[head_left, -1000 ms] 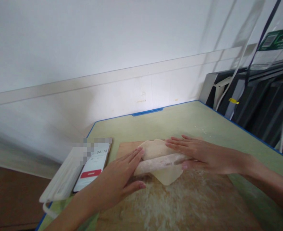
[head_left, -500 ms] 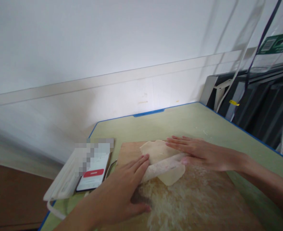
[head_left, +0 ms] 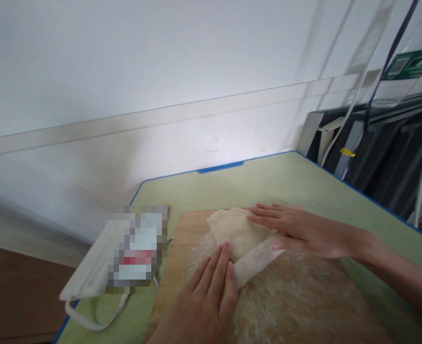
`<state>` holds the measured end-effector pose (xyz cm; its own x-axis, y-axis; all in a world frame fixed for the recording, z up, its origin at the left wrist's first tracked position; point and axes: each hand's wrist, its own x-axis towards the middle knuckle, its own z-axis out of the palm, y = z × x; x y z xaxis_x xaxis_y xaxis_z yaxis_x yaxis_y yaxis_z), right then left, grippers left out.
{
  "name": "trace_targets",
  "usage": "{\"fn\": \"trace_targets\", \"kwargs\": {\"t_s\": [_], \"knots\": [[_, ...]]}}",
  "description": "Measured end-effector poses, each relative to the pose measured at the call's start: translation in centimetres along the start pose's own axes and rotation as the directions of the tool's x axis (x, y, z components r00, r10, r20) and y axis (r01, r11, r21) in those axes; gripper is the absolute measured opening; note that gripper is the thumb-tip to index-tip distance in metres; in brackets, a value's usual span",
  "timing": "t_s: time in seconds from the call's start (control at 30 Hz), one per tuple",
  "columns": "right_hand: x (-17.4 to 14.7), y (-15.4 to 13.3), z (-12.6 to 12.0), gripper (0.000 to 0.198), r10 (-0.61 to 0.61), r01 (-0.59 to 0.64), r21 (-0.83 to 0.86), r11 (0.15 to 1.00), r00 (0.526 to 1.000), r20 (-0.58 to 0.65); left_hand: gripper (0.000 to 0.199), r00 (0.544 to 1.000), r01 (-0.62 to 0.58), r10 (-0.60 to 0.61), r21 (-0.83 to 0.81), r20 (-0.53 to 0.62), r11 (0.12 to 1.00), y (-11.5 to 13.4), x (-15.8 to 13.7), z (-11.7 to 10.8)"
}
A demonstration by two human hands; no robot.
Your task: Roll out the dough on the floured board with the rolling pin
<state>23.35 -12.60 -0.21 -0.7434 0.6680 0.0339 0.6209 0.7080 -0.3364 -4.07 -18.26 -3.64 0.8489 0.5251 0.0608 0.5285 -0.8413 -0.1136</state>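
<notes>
Cream dough (head_left: 237, 234), whitish rolling pin (head_left: 255, 266), brown board (head_left: 304, 296), blue-edged pale-green table (head_left: 232, 188)

Left of the left fingers (head_left: 216, 272), a pixelated phone (head_left: 137, 260) is lying beside a white device (head_left: 89, 267), and a white cable (head_left: 98, 328) is looping over the green tabletop (head_left: 261, 179). Beyond the right fingers (head_left: 268, 220), a white wall (head_left: 160, 57) is rising; farther right, dark panels (head_left: 386, 148) are standing below a green label (head_left: 411, 64).

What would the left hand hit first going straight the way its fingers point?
The dough: its edge lies right ahead of the left hand, perhaps already touching; depth is hard to judge.
</notes>
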Motion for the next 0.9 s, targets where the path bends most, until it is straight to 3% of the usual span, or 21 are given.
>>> {"fn": "trace_targets", "kwargs": {"t_s": [0.13, 0.23, 0.43, 0.53, 0.67, 0.8, 0.9], "knots": [[0.2, 0.0, 0.4, 0.052, -0.004, 0.004, -0.009, 1.000, 0.999, -0.052, 0.072, 0.998, -0.017, 0.019, -0.025, 0.062, 1.000, -0.6, 0.4, -1.4], [0.3, 0.1, 1.0, 0.050, 0.060, -0.065, -0.027, 0.998, 0.988, -0.145, 0.071, 0.993, 0.070, -0.066, -0.036, 0.102, 0.997, -1.9, 1.2, -2.8], [0.7, -0.2, 1.3, 0.045, 0.164, -0.180, -0.023, 0.983, 0.936, -0.312, 0.056, 0.983, 0.166, -0.152, -0.135, 0.106, 0.977, -4.2, 1.9, -2.8], [0.8, -0.2, 1.2, 0.044, 0.175, -0.188, -0.010, 0.982, 0.932, -0.316, 0.056, 0.981, 0.181, -0.162, -0.198, 0.109, 0.963, -4.4, 1.7, -2.9], [0.9, 0.3, 1.2, 0.044, 0.183, -0.188, 0.013, 0.982, 0.931, -0.316, 0.062, 0.981, 0.175, -0.147, -0.256, 0.128, 0.951, -2.9, 1.4, -3.5], [0.7, 0.8, 1.2, 0.044, 0.165, -0.164, 0.026, 0.986, 0.948, -0.271, 0.084, 0.986, 0.123, -0.099, -0.195, 0.131, 0.973, -1.2, 1.2, -3.2], [0.6, 0.9, 1.0, 0.043, 0.144, -0.140, 0.032, 0.990, 0.959, -0.244, 0.080, 0.991, 0.096, -0.082, -0.139, 0.106, 0.986, -1.5, 1.3, -2.7]]}}
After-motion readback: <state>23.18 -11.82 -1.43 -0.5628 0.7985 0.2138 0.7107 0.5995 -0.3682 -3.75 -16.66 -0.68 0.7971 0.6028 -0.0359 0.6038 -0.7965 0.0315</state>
